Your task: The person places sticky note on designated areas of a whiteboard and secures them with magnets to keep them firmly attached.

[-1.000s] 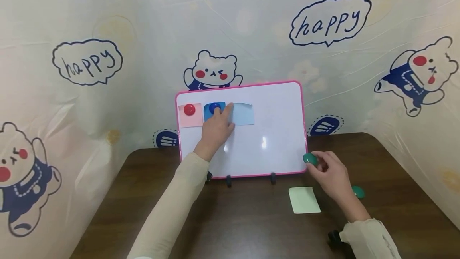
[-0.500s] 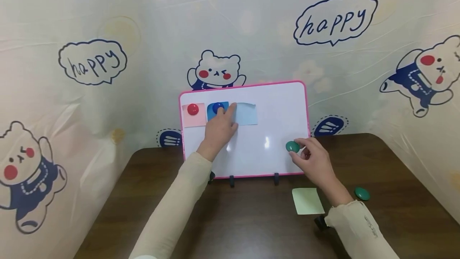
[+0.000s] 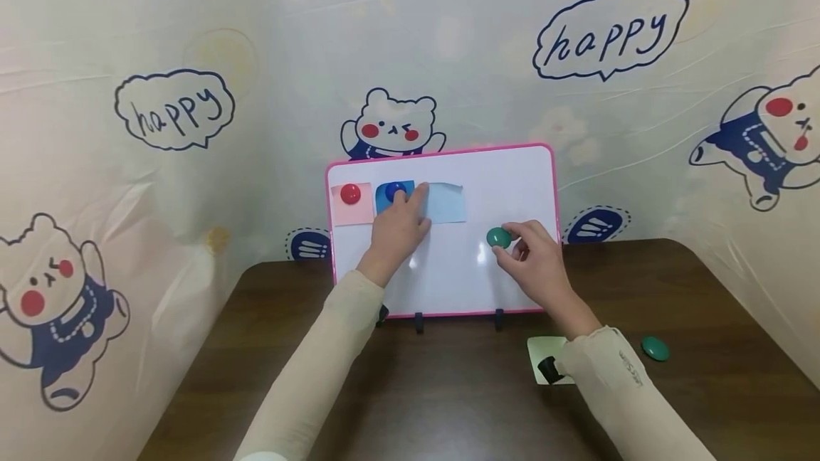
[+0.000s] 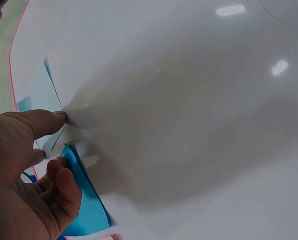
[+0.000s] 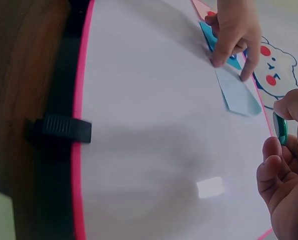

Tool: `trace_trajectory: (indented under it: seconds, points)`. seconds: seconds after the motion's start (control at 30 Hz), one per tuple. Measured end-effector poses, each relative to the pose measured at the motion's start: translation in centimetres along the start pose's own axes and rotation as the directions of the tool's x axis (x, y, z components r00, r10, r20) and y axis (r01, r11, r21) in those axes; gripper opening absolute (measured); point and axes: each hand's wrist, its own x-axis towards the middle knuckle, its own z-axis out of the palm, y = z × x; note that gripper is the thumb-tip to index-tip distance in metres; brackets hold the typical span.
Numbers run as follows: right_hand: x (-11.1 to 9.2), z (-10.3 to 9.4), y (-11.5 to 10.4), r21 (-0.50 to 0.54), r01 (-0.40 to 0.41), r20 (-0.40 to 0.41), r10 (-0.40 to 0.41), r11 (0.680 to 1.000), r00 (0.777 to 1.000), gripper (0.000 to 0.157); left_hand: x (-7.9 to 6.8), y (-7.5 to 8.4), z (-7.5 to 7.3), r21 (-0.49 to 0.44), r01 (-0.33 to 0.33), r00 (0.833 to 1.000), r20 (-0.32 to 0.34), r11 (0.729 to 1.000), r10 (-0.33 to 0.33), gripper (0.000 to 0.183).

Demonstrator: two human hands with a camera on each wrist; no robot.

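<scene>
A pink-framed whiteboard [image 3: 512,180] stands upright on the table. My left hand [image 3: 398,230] presses a light blue sticky note [image 3: 450,205] against it, index finger at the note's upper left corner and thumb on its left edge, seen also in the left wrist view. Beside it, a darker blue note [image 3: 386,206] sits under a blue magnet [image 3: 393,189], partly behind the fingers. Farther left, a red magnet [image 3: 350,194] lies over a pink note [image 3: 351,216]. Between thumb and fingertips my right hand [image 3: 538,262] pinches a round green magnet [image 3: 497,237], in front of the board's right half.
A pale green sticky note [image 3: 538,353] lies on the brown table [image 3: 384,404], partly covered by the right sleeve and a black wrist strap. Right of that sleeve is another green magnet [image 3: 655,348]. Black clips [image 3: 419,323] support the board's lower edge.
My right hand has carried the green magnet left and up, from the board's right edge to in front of its surface. The left hand keeps its place on the light blue note.
</scene>
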Motion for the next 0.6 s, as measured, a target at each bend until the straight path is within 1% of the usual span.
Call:
trace_trajectory:
  seconds: [0.23,0.33,0.6]
  points:
    - [0.9,1.3,-1.0,0.024,0.003,0.022,-0.004,1.0,1.0,0.04,-0.2,0.2,-0.3,0.0,-0.012,1.0,0.0,1.0,0.012,0.07]
    - [1.3,1.8,-1.2,0.02,0.016,0.017,-0.016,1.0,1.0,0.039,-0.3,0.2,-0.4,0.0,-0.02,1.0,0.003,1.0,0.02,0.07]
    - [3.4,3.4,-1.8,-0.003,0.114,-0.005,-0.114,0.993,0.993,0.038,-0.2,-0.1,-0.2,0.014,-0.014,1.0,-0.016,1.0,0.014,0.07]
